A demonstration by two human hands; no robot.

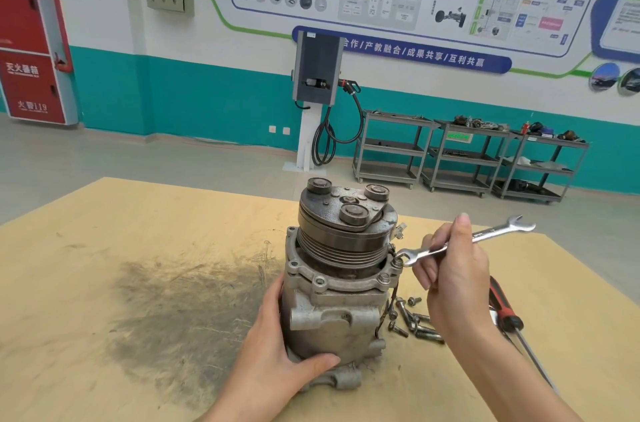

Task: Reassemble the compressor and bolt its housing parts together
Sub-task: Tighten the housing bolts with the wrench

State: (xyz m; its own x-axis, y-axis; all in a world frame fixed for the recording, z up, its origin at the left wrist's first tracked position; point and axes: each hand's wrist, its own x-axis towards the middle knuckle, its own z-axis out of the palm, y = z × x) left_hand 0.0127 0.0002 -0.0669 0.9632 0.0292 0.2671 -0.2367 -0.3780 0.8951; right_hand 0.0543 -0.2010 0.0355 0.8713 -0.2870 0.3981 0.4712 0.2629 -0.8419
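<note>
Compressor: we see the compressor upright on the table, our left hand wrapped around its lower body.
Wrench: our right hand grips the wrench, its open end on a flange bolt.
Done: other flange bolts look seated, tightness unclear.
Left: loose bolts lie just beside the base.
Room: stained tabletop; shelving carts by the teal wall.
</note>
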